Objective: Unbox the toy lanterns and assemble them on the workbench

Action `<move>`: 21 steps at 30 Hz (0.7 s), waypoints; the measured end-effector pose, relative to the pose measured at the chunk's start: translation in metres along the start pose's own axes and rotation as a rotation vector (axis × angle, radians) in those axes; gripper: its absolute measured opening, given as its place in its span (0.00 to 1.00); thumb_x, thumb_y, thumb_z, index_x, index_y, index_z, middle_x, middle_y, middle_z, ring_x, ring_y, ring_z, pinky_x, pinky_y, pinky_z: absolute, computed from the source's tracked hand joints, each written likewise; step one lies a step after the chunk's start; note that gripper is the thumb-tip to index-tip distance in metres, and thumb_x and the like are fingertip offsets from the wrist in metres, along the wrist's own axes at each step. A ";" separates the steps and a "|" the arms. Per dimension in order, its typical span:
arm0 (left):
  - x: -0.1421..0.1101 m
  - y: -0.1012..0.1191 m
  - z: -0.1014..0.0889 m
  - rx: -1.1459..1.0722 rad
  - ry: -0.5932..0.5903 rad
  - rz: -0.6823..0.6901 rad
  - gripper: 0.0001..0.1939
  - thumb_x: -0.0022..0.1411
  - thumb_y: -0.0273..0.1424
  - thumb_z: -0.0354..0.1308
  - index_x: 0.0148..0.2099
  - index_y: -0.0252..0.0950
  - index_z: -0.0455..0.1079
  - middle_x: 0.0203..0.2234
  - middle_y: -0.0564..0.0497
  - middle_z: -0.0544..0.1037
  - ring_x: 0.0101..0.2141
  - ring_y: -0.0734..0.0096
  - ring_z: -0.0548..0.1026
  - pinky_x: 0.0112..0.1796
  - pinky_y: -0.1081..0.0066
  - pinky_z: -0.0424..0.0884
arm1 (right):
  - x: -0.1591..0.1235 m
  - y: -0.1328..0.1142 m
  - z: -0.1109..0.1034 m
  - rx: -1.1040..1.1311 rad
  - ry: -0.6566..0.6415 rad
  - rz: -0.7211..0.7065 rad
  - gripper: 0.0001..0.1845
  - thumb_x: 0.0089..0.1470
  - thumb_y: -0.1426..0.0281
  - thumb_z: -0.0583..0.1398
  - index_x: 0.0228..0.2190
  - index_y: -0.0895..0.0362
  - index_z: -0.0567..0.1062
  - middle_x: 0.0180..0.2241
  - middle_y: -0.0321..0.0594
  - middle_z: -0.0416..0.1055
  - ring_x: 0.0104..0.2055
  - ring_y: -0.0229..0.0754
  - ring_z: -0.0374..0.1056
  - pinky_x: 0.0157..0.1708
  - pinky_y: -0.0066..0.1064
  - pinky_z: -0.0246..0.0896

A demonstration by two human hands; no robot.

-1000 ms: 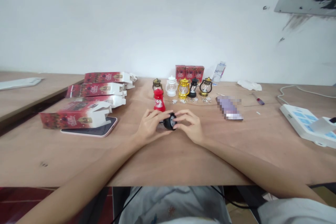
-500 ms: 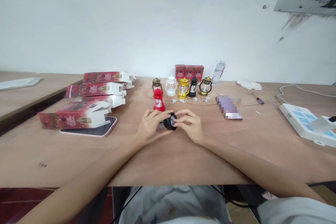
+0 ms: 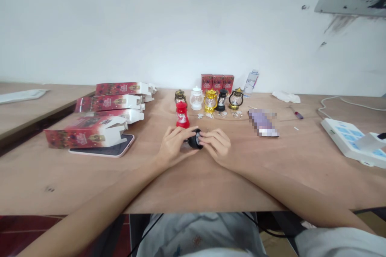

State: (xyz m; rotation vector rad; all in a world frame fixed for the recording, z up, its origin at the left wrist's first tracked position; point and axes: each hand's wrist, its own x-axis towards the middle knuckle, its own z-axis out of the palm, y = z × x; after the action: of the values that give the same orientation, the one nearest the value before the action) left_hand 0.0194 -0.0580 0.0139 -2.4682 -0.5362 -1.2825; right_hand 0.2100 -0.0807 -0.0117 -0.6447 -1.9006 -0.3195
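Observation:
A black mini lantern point(image 3: 195, 139) lies on its side just above the table, its round underside turned to the right. My left hand point(image 3: 174, 144) is closed round its body and hides most of it. The fingertips of my right hand point(image 3: 217, 144) are bunched against the underside; whatever they pinch is too small to make out. Just beyond my left hand stands a red mini lantern point(image 3: 182, 115). Behind it, in a row, are a bronze lantern point(image 3: 180, 97), a white lantern point(image 3: 197, 99), a gold lantern point(image 3: 210, 102), another black lantern point(image 3: 222, 101) and a black-and-gold lantern point(image 3: 236, 99).
Small metal pieces point(image 3: 223, 114) lie before the row. Red boxes point(image 3: 218, 82) and a water bottle point(image 3: 251, 83) stand behind it. Opened red cartons point(image 3: 81, 131) and a phone point(image 3: 102, 150) are left; another phone point(image 3: 261, 122), a screwdriver point(image 3: 298, 115) and a power strip point(image 3: 350, 140) are right.
My right hand has turned slightly and its fingers have drawn closer together at the lantern's underside. The left hand and the lantern stay almost where they were.

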 end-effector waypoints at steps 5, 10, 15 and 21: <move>0.001 0.002 0.000 0.003 0.015 -0.023 0.18 0.56 0.31 0.62 0.46 0.35 0.60 0.43 0.42 0.76 0.32 0.70 0.74 0.34 0.67 0.63 | -0.001 -0.001 0.000 -0.218 -0.008 -0.139 0.07 0.53 0.78 0.59 0.37 0.60 0.72 0.37 0.45 0.76 0.35 0.40 0.69 0.33 0.33 0.63; -0.001 0.001 0.002 0.011 0.020 -0.019 0.18 0.56 0.31 0.62 0.46 0.35 0.60 0.44 0.42 0.76 0.33 0.69 0.74 0.34 0.67 0.63 | 0.000 -0.004 0.001 -0.301 -0.020 -0.170 0.05 0.53 0.78 0.59 0.35 0.61 0.70 0.36 0.45 0.76 0.34 0.40 0.68 0.31 0.33 0.60; -0.001 0.002 0.004 0.010 0.039 -0.020 0.20 0.55 0.32 0.63 0.46 0.35 0.60 0.44 0.42 0.76 0.32 0.69 0.73 0.34 0.67 0.63 | 0.002 -0.005 0.002 -0.322 -0.014 -0.169 0.03 0.55 0.77 0.56 0.34 0.60 0.69 0.36 0.47 0.75 0.34 0.41 0.67 0.30 0.32 0.59; 0.000 0.003 0.004 0.019 0.059 -0.026 0.19 0.55 0.32 0.62 0.46 0.35 0.60 0.43 0.43 0.77 0.32 0.70 0.73 0.34 0.67 0.63 | 0.001 -0.004 0.003 -0.311 -0.027 -0.166 0.04 0.55 0.78 0.56 0.34 0.60 0.68 0.35 0.47 0.75 0.33 0.41 0.66 0.31 0.33 0.59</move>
State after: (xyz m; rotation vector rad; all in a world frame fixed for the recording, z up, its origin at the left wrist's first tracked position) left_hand 0.0232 -0.0592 0.0111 -2.4067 -0.5643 -1.3496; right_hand 0.2049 -0.0824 -0.0116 -0.6985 -1.9524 -0.7259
